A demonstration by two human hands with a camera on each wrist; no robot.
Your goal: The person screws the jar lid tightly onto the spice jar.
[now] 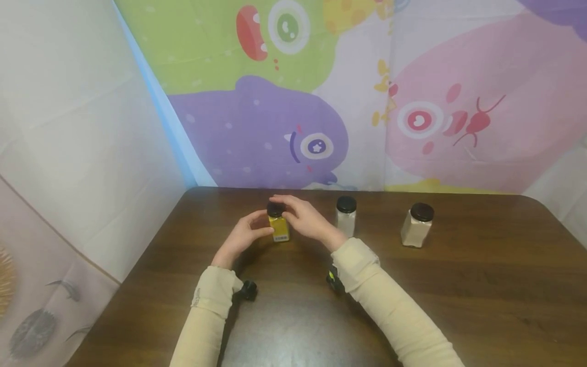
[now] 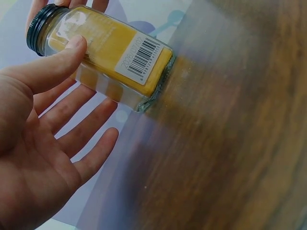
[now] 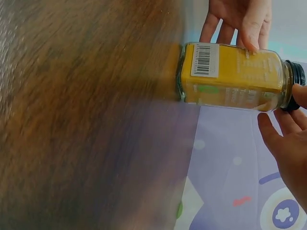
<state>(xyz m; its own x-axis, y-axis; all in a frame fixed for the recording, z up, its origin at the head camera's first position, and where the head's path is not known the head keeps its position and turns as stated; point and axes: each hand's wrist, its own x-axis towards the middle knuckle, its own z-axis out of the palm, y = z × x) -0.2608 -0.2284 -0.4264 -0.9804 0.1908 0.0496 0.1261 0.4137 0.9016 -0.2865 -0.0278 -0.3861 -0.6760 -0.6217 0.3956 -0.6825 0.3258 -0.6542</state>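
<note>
A glass jar of yellow powder (image 1: 279, 229) with a black screw lid (image 3: 296, 76) and a barcode label stands upright on the table, between both hands. My left hand (image 1: 242, 235) holds the jar's body from the left, its thumb on the glass and its fingers behind, as the left wrist view shows. From the right, my right hand (image 1: 306, 218) grips the black lid with thumb and fingertips. In the right wrist view the lid meets the jar's neck, and part of it hides under the fingers.
Right of the hands stands a jar of pale contents with a black lid (image 1: 346, 216), its lower part near the right forearm. A second pale jar (image 1: 417, 227) stands farther right. A patterned cloth (image 1: 284, 132) hangs behind the dark wooden table (image 1: 495, 285).
</note>
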